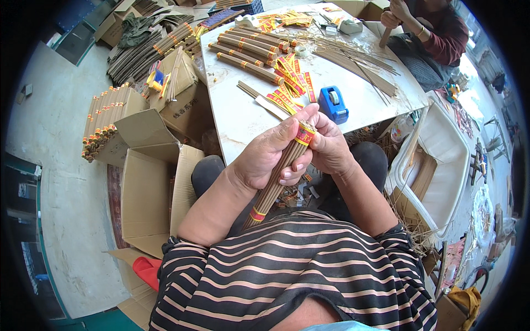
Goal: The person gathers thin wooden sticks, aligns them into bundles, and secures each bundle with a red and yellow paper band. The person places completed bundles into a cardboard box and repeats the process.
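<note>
You hold a bundle of thin brown incense sticks [276,179] over your lap, just near of the white table [237,118]. Your left hand [265,154] is clenched round the middle of the bundle, thumb stretched along its far end. Your right hand [329,146] grasps the far end from the right, fingers pressed against a red and yellow paper band [305,134] wrapped there. The bundle slants from far right down to near left, toward your striped shirt; a second red and yellow band [257,214] circles it close to the near end. The sticks are straight, tightly packed, dull tan-brown.

On the table, just far of your hands, lie loose red and yellow labels [290,91] and a blue tape dispenser [333,103] to their right. Finished banded bundles [248,52] lie further off on the left part of the table, loose sticks [359,63] on the right. Another person's hands [395,14] work at the far right edge. Cardboard boxes [146,187] stand on the floor to your left.
</note>
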The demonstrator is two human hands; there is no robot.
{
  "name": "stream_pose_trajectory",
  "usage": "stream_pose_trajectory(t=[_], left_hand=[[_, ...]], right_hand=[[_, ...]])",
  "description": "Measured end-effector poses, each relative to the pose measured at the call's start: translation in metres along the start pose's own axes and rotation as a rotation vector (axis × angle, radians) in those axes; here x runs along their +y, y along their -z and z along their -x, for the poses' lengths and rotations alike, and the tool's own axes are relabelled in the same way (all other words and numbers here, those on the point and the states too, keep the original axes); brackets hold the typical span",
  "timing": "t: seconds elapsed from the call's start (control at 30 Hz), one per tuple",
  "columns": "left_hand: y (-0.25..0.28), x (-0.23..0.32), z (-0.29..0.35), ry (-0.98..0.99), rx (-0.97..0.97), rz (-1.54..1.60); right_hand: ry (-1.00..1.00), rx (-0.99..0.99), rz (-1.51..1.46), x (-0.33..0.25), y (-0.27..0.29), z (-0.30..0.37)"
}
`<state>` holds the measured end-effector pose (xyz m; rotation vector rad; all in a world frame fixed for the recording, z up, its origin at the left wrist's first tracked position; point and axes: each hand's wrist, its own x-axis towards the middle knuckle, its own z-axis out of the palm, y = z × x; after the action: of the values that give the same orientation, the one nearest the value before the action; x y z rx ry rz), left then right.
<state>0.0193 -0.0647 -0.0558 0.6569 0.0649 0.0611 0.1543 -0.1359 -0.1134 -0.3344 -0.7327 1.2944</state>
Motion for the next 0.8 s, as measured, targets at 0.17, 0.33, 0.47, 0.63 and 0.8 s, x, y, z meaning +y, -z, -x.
stream_pose_trajectory(t=[0.17,0.33,0.47,0.63,0.8], left_hand=[[0.002,0.002,0.002,0.009,-0.116,0.014],[-0.005,0.004,0.005,0.000,-0.050,0.016],[-0.007,0.012,0.009,-0.023,-0.042,-0.095],[-0.023,0.065,0.012,-0.572,0.205,-0.655],[-0.026,0.105,0.021,-1.263,0.292,-0.552]], right_hand=[[0.016,-0.048,-0.054,0.006,0.005,-0.002],[-0.028,-0.002,-0.026,0.003,-0.008,-0.002],[-0.101,0.098,0.000,-0.004,-0.030,-0.006],[0.047,0.195,0.372,-0.016,-0.025,-0.010],[-0.483,-0.231,0.632,-0.025,-0.076,0.012]])
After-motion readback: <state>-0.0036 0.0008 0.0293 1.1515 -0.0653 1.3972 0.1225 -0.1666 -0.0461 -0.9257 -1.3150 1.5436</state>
